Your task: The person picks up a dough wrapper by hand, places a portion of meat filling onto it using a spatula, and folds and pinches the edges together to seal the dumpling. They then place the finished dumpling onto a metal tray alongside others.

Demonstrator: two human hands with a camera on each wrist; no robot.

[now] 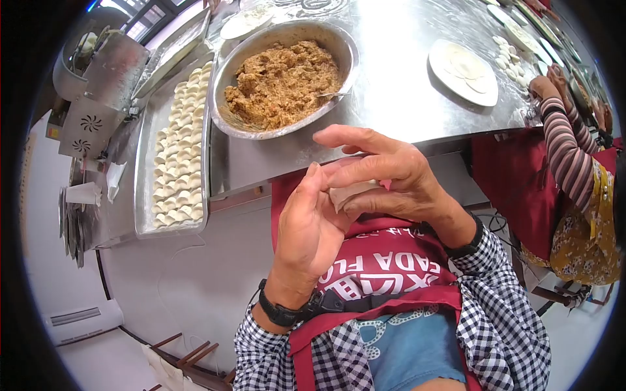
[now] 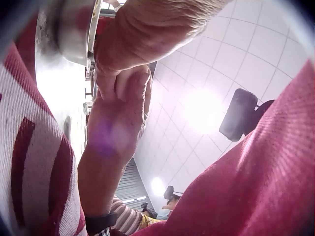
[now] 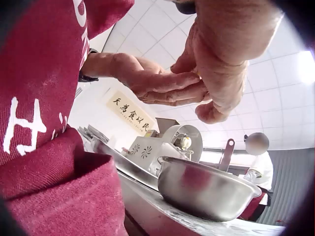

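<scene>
In the head view a pale dumpling (image 1: 352,193) shows between my two hands, above the apron and in front of the table edge. My right hand (image 1: 399,174) pinches it from the right, thumb below and forefinger above. On the other side my left hand (image 1: 312,225) holds it, thumb raised along its edge. Most of the dumpling is hidden by the fingers. The left wrist view has my right hand (image 2: 118,113) beyond the near fingers; the right wrist view shows my left hand (image 3: 147,78) meeting the right fingertips.
Beyond the hands stands a metal bowl (image 1: 220,116) of brown filling with a utensil in it. A tray (image 1: 141,195) with rows of shaped dumplings lies left of it. A white plate (image 1: 479,98) with wrappers sits right. Another person (image 1: 554,130) works at the far right.
</scene>
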